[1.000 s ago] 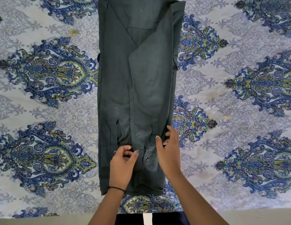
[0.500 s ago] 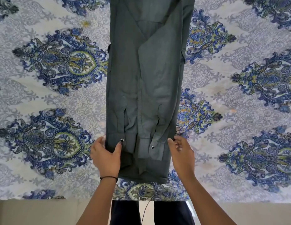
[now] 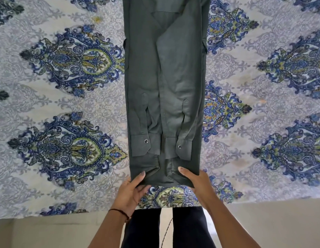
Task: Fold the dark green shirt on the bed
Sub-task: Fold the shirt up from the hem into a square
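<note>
The dark green shirt (image 3: pixel 164 77) lies flat on the bed as a long narrow strip, both sleeves folded in and their snap cuffs side by side near its lower end. My left hand (image 3: pixel 132 190) pinches the bottom left corner of the hem, thumb on top. My right hand (image 3: pixel 196 183) grips the bottom right corner the same way. The shirt's top end runs out of view.
The bedsheet (image 3: pixel 57 97) is pale with blue and green paisley medallions and spreads wide on both sides of the shirt. Its near edge (image 3: pixel 48 213) meets a beige bed side. My dark trouser legs (image 3: pixel 166 228) stand against it.
Both hands have left the sleeve cuffs and slid down to the hem corners, where they now grip the shirt. The view has shifted, bringing the bed's edge and my legs into sight.
</note>
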